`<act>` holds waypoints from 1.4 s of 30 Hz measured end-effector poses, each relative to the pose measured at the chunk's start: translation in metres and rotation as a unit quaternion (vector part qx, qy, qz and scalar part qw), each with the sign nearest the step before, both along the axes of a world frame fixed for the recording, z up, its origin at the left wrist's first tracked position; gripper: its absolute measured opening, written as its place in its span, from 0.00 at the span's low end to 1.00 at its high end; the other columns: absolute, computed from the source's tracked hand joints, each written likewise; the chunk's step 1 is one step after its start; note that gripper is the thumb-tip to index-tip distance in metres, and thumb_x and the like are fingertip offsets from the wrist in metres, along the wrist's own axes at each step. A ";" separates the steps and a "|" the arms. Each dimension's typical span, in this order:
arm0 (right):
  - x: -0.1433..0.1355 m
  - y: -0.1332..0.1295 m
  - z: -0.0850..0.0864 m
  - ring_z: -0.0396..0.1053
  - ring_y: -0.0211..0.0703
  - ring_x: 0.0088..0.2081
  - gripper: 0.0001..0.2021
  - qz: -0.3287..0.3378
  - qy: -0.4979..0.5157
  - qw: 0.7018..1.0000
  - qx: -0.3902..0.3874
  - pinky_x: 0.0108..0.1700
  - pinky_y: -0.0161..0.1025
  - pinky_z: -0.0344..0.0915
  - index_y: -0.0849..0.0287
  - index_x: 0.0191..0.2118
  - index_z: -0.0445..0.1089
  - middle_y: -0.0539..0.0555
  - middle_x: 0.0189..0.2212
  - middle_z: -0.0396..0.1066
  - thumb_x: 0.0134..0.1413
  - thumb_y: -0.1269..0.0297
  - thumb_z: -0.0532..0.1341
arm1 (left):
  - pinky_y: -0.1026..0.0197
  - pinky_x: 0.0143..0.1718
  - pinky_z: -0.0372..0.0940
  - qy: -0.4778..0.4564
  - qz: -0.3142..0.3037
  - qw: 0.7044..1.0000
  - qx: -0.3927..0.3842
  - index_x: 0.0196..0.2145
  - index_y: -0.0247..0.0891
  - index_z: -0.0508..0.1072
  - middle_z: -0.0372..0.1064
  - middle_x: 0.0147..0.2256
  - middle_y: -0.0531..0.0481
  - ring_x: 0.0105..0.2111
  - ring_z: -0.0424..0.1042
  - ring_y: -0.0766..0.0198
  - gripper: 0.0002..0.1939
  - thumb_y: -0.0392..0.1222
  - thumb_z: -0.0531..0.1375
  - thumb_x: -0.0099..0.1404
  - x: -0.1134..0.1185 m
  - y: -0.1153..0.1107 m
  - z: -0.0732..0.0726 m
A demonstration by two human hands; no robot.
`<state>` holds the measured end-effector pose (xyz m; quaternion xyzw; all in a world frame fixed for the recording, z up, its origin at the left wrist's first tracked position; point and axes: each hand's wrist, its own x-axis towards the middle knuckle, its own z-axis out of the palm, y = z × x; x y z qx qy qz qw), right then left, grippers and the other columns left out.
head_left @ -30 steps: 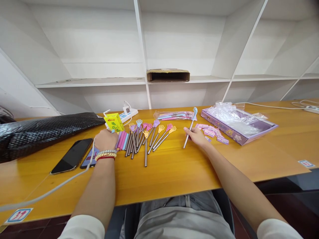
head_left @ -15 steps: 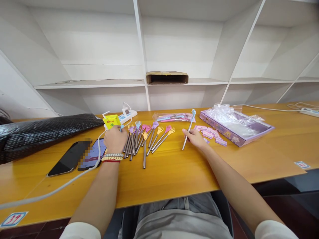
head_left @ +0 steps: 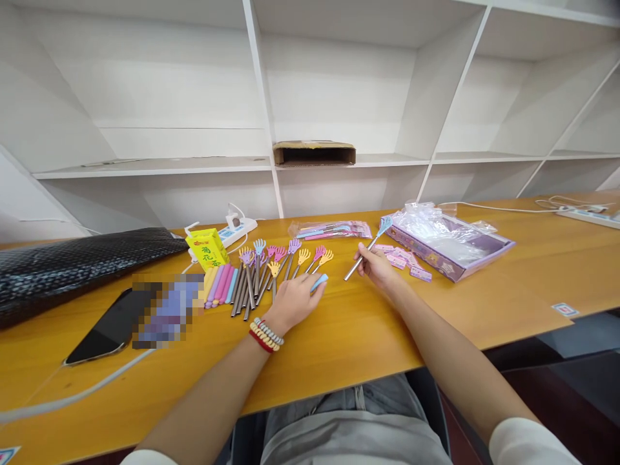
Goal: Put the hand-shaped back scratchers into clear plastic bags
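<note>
My right hand [head_left: 378, 266] is closed around the metal rod of a back scratcher [head_left: 371, 245], whose light blue claw head points up and away. In my left hand [head_left: 295, 298] is a light blue handle sleeve [head_left: 319, 282], its end sticking out past the fingers toward the rod. Beyond the left hand lie several metal back scratchers [head_left: 256, 278] with yellow, pink, purple and blue claw heads, partly hidden by that hand. To their left is a row of coloured handle sleeves [head_left: 223, 283] in yellow, purple, pink and blue.
A yellow drink carton [head_left: 208, 248] stands by a power strip [head_left: 237, 229]. Bagged back scratchers [head_left: 334, 230], pink cards [head_left: 400, 257] and a purple box [head_left: 455, 270] with clear bags lie farther back. A phone [head_left: 104, 329], a cable and a black wrapped bundle [head_left: 87, 268] are left.
My left hand has moved right from the row of sleeves, carrying a blue sleeve toward the back scratcher. My right hand still holds the back scratcher, now tilted more. The view has shifted slightly.
</note>
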<state>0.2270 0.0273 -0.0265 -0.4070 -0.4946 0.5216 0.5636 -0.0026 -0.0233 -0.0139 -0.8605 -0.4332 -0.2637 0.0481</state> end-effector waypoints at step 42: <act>-0.007 -0.013 0.002 0.66 0.35 0.21 0.14 0.185 -0.026 0.982 0.027 0.22 0.33 0.59 0.61 0.32 0.72 0.52 0.22 0.70 0.45 0.54 0.63 | 0.62 0.42 0.62 -0.019 -0.032 0.995 -0.092 0.44 0.45 0.71 0.72 0.39 0.50 0.40 0.70 0.62 0.17 0.48 0.46 0.67 -0.002 0.002 0.004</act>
